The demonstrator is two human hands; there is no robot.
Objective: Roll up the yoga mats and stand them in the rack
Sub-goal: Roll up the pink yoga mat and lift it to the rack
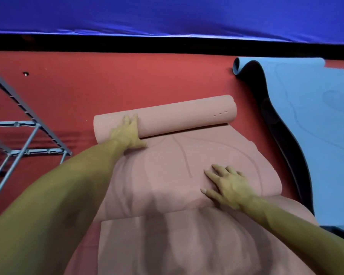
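Head cam: pink mat (187, 165) lies on red floor (107, 82), far end rolled into a tube (167, 118), near part folded over itself w/ a ridge across the middle. Left hand (127, 133) flat against the tube's left end, fingers (130, 121) straight, pressing on the roll, not wrapped round it. Right hand (226, 185) palm-down on the unrolled part near the ridge, fingers spread wide, holding nothing. Blue mat (316, 135) spread out to the right, far corner curled, dark underside showing, just beside pink mat. Grey metal rack (28, 135) at left edge, apart from both mats.
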